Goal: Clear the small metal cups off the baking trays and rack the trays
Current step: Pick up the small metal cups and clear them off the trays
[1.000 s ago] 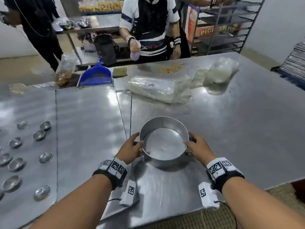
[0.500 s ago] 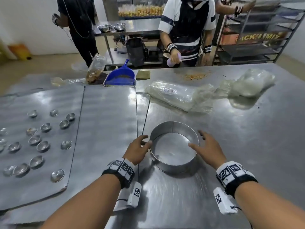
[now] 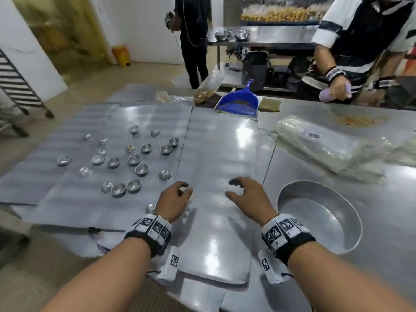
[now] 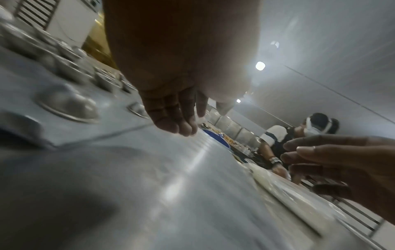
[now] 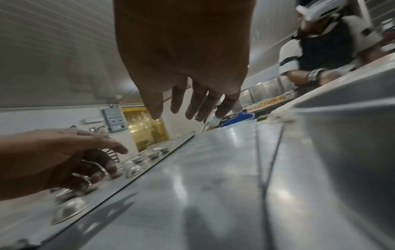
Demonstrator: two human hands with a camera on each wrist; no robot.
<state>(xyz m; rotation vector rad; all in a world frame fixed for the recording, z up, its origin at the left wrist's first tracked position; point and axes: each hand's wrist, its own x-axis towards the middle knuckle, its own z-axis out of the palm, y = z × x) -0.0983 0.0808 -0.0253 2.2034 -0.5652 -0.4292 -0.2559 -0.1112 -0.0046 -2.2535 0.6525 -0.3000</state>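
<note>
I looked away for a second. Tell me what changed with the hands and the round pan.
Both hands let go of the round pan and moved left. The left hand and right hand now hover, loosely open and holding nothing, above the bare baking tray. The pan stayed on the table, now to their right. The small metal cups remain spread on the left tray.
</note>
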